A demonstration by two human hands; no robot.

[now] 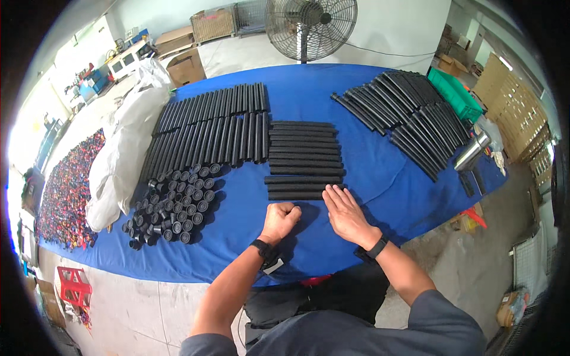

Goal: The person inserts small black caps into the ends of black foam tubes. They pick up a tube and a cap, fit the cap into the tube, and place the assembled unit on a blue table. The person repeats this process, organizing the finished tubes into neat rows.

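Observation:
My right hand (347, 218) lies flat with its fingers stretched out, the fingertips on the right end of the nearest black tube in a stack of crosswise black tubes (304, 155). Just below the same tube, toward its left end, my left hand (279, 222) is curled into a fist; what is inside it, if anything, is hidden. The crosswise tubes lie side by side, with a narrow gap before the nearest ones. Left of them, two rows of black tubes (205, 139) stand lengthwise. Closer to me is a pile of round black caps (185, 199).
More black rods (409, 113) fan out at the right on the blue cloth (362, 154), beside a green crate (454, 95) and a shiny metal container (472, 151). A white sack (127, 148) and a heap of small colourful pieces (71, 190) lie left. A fan (311, 26) stands behind.

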